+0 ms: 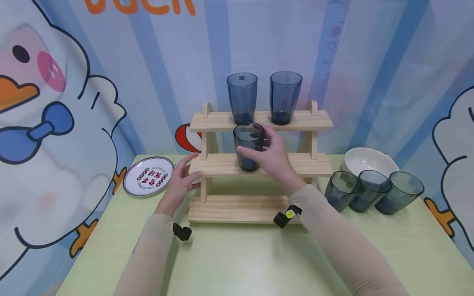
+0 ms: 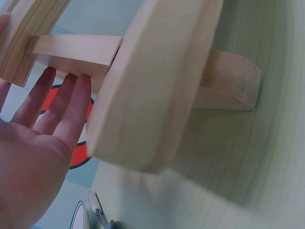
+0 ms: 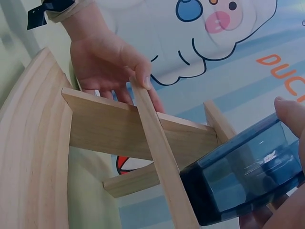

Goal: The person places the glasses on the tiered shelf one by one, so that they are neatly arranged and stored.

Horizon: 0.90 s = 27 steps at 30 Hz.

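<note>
A three-tier wooden shelf stand (image 1: 305,163) is before me. My left hand (image 1: 180,183) holds its left end at the middle tier. In the right wrist view, the thumb of that hand (image 3: 102,64) lies on the board's end; its fingers reach behind the side support. In the left wrist view, the fingertips touch the wooden support (image 2: 78,47). My right hand (image 1: 277,161) grips a dark blue-grey glass (image 1: 245,139) upright at the middle tier, thumb in front. The glass's base (image 3: 195,193) is at that board. Two similar glasses, the left (image 1: 242,96) and the right (image 1: 286,96), stand on the top tier.
Right of the stand, three more tinted glasses (image 1: 398,193) are grouped before a white bowl (image 1: 364,158). Left of it lies a white plate (image 1: 129,183) with red lettering. A small metal item (image 2: 97,210) lies near the plate. A printed curtain (image 1: 177,74) hangs behind.
</note>
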Available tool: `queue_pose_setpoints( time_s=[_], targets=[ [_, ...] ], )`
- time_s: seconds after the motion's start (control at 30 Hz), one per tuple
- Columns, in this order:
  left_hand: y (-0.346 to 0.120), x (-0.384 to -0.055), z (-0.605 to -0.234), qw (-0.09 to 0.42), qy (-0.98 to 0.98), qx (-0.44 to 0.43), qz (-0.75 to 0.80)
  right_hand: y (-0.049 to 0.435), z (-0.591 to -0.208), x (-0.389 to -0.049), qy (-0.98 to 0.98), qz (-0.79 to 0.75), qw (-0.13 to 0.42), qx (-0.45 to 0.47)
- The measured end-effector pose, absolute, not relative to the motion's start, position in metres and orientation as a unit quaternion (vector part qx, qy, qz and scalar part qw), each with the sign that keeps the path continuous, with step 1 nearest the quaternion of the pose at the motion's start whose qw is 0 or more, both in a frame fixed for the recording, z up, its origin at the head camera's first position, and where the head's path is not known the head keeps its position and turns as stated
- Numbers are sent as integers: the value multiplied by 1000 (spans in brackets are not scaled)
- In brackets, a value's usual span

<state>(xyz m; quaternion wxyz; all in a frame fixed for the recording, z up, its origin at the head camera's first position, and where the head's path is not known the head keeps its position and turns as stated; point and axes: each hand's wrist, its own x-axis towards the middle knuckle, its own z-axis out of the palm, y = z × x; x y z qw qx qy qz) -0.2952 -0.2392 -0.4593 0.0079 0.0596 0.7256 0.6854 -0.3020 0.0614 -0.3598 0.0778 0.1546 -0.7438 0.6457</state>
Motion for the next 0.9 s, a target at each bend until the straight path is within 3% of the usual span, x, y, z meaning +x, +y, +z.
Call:
queue_pose_setpoints(
  time_s=[0.43, 0.9],
  targets=[
    [-239, -297, -461, 4, 732, 56, 679, 59, -357, -303, -759, 634, 55, 133],
    [-238, -295, -460, 2, 732, 55, 679, 55, -362, -301, -779, 611, 70, 122]
  ],
)
